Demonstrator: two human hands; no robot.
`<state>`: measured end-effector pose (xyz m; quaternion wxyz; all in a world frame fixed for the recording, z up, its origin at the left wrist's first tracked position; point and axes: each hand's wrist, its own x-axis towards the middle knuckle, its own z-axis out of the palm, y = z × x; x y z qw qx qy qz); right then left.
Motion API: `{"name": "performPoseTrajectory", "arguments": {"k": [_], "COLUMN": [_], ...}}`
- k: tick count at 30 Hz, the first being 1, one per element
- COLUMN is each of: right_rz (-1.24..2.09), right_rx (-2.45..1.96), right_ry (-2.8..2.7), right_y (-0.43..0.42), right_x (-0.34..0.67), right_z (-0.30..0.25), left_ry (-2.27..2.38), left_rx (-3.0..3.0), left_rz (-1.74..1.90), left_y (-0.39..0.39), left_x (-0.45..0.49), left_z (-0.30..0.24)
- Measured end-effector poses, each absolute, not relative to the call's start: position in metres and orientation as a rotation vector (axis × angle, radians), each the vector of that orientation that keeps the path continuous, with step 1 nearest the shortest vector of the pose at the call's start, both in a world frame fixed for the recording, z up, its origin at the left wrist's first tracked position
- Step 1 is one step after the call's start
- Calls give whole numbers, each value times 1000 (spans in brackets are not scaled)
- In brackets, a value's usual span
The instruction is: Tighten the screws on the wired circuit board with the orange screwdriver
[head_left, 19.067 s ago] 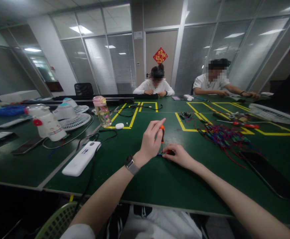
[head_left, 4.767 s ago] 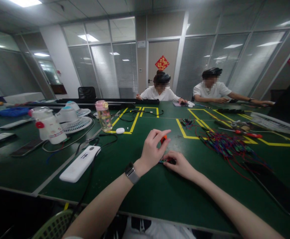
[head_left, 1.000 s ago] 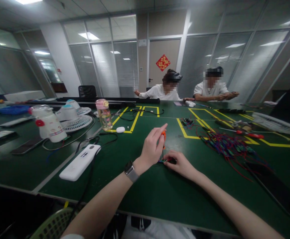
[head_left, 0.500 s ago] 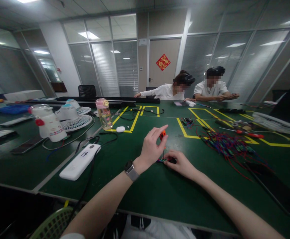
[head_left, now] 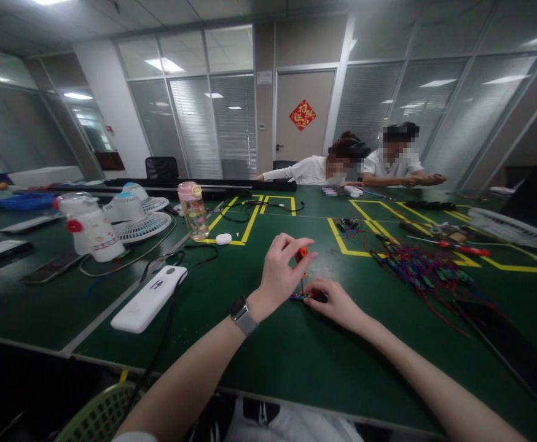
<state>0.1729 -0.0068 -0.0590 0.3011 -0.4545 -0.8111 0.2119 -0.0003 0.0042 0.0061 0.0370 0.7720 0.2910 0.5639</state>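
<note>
My left hand (head_left: pixel 281 273), a watch on its wrist, is closed round the orange handle of a small screwdriver (head_left: pixel 301 255) held upright, tip down on a small wired part (head_left: pixel 301 297) on the green table (head_left: pixel 268 362). My right hand (head_left: pixel 335 301) lies on the table with its fingers pinched on that small part, holding it in place. The part itself is mostly hidden under my fingers.
A white power bank (head_left: pixel 151 298) with a black cable lies to the left. Further left stand a white bottle (head_left: pixel 91 228), small fans (head_left: pixel 134 215) and a pink-capped bottle (head_left: pixel 193 211). A tangle of red and blue wires (head_left: pixel 418 267) lies right. Two people sit across the table.
My left fingers have shifted on the screwdriver handle, forefinger now curled over it. My right hand stays put. The person opposite has leaned further toward the neighbour.
</note>
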Motion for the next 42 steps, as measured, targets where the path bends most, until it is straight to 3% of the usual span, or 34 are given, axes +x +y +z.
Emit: {"name": "performPoseTrajectory", "arguments": {"k": [42], "right_rz": [583], "right_rx": [-1191], "right_ry": [-2156], "right_y": [-6], "right_x": [174], "right_z": [-59], "left_ry": [845], "left_rx": [2373], "left_rz": [1677], "left_y": [4], "left_x": [0], "left_z": [5]}}
